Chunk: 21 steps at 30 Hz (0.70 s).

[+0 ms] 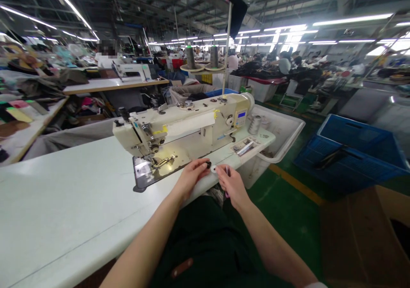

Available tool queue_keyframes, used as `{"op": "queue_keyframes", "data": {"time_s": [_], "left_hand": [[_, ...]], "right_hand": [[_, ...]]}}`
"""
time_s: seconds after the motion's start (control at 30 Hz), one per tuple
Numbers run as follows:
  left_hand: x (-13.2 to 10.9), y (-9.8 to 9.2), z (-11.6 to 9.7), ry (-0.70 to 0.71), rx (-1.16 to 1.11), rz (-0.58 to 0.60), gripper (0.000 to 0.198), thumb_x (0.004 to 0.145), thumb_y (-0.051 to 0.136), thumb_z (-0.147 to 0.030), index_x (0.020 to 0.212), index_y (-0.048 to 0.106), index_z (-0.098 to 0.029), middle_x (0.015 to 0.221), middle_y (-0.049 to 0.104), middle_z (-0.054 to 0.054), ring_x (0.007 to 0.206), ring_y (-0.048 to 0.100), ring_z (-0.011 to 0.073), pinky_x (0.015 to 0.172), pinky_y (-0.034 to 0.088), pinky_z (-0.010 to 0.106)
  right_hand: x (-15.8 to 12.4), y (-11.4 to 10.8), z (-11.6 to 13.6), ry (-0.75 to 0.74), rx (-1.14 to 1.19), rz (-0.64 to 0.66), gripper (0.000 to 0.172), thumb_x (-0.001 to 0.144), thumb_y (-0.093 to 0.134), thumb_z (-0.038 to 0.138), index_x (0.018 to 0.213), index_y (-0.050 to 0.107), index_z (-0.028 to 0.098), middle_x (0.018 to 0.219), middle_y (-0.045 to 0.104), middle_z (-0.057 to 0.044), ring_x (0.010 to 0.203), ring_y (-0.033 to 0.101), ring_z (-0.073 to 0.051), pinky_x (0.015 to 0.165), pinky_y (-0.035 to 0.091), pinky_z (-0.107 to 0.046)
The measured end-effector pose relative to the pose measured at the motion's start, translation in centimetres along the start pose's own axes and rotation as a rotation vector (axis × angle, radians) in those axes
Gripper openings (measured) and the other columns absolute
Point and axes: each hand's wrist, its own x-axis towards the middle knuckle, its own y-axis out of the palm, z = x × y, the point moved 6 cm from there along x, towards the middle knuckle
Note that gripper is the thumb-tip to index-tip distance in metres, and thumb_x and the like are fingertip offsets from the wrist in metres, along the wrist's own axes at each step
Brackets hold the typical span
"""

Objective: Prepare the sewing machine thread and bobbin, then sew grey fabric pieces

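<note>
In the head view my left hand (194, 171) pinches a small dark round piece (208, 165), which looks like a bobbin case, over the front edge of the table. Close beside it, my right hand (233, 183) has a small white bobbin (214, 168) between thumb and fingers. A slim purple tool (227, 192), its kind unclear, is tucked in the same hand. The two small parts are near each other; whether they touch is hard to tell. Behind my hands stands a cream sewing machine (192, 113), its needle area lit over the metal plate (166, 162).
The pale worktable (80, 194) stretches left. A thread cone (255, 124) and a small parts tray (245, 147) sit right of the machine. A white bin (288, 127), blue crates (355, 151) and a cardboard box (358, 232) stand on the right. A person (108, 60) sits farther back.
</note>
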Motion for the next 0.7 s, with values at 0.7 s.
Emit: {"op": "queue_keyframes", "data": {"time_s": [0.7], "left_hand": [[-4.7, 0.2, -0.6, -0.225, -0.622, -0.024, 0.047, 0.066, 0.083, -0.03, 0.107, 0.069, -0.013, 0.093, 0.072, 0.006, 0.081, 0.068, 0.0144, 0.084, 0.052, 0.025]], "right_hand": [[-1.3, 1.1, 4.1, -0.428, -0.605, 0.105, 0.022, 0.086, 0.058, 0.036, 0.076, 0.063, 0.017, 0.069, 0.055, 0.001, 0.066, 0.048, -0.012, 0.064, 0.037, -0.024]]}}
